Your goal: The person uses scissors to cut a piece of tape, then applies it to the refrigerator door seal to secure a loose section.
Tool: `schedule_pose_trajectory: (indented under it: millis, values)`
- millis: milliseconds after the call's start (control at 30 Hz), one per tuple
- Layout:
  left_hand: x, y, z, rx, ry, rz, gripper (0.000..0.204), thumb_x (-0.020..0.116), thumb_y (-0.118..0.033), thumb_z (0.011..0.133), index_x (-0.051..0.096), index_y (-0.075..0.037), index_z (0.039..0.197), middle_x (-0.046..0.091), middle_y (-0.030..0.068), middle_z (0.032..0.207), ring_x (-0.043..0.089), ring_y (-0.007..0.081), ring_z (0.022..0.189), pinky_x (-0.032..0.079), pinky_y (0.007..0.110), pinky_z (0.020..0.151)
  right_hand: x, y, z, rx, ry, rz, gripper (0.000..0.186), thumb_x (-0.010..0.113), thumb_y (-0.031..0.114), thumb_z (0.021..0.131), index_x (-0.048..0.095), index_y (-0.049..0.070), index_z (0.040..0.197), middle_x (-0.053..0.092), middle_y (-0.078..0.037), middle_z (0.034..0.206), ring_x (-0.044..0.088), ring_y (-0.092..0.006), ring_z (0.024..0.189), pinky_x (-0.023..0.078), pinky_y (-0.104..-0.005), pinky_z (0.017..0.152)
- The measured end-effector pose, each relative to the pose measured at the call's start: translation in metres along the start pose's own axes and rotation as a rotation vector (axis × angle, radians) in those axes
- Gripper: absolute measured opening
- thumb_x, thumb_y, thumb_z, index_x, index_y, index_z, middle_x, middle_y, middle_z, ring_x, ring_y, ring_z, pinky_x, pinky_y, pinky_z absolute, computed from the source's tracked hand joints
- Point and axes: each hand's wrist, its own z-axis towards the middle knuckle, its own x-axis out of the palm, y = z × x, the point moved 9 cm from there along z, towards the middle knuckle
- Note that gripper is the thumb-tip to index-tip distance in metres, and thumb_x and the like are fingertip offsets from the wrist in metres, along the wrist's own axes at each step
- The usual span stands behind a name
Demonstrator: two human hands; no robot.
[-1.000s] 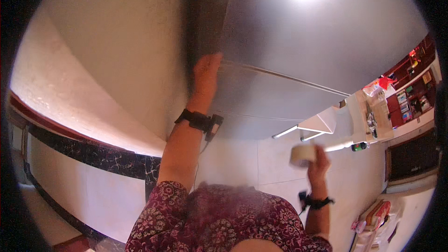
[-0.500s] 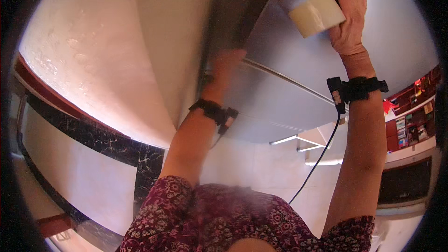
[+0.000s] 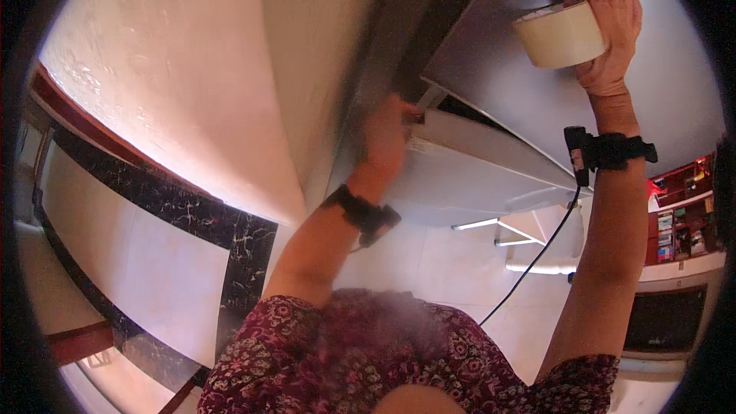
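Observation:
My right hand (image 3: 613,31) holds a wide roll of pale yellowish tape (image 3: 563,37) against a smooth grey surface (image 3: 529,107). Its fingers stretch beyond the roll toward the top. Lower and to the left, my left hand (image 3: 387,138) is blurred, with its fingers bent at the left end of a light grey panel (image 3: 483,149). A dark gap (image 3: 464,107) parts this panel from the grey surface, wider near my left hand and narrowing to the right. Whether the panel is a door or a drawer front, I cannot tell.
A pale wall (image 3: 169,69) rises at the left, above black marbled trim (image 3: 153,203). White metal legs (image 3: 498,228) stand on the light tiled floor (image 3: 414,257). Red shelves with small items (image 3: 675,230) are at the far right. A black cable (image 3: 537,257) hangs from my right wristband.
The light panel has come away from the grey surface, opening a dark gap. My left hand has shifted right and slightly down. My right hand and the tape roll appear farther right.

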Motion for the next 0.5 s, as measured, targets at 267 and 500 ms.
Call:
schedule_pose_trajectory:
  millis: [267, 500]
  values:
    - [-0.009, -0.021, -0.04, 0.52, -0.14, 0.521, 0.013, 0.049, -0.001, 0.079, 0.055, -0.003, 0.09, 0.058, 0.0156, 0.085, 0.056, 0.0287, 0.075, 0.044, 0.038, 0.069, 0.008, 0.009, 0.0, -0.087, -0.031, -0.077, 0.036, 0.065, 0.019, 0.074, 0.056, 0.009, 0.107, 0.044, -0.019, 0.129, 0.038, -0.0365, 0.121, 0.029, -0.0466, 0.1]
    - [-0.015, -0.022, -0.07, 0.615, -0.027, 0.317, 0.031, 0.069, -0.012, 0.069, 0.053, -0.002, 0.093, 0.055, 0.0131, 0.09, 0.053, 0.0282, 0.077, 0.043, 0.036, 0.068, 0.007, 0.011, 0.004, -0.125, -0.005, -0.286, 0.031, 0.062, 0.024, 0.079, 0.057, 0.011, 0.107, 0.046, -0.018, 0.127, 0.041, -0.0353, 0.119, 0.03, -0.0476, 0.1]
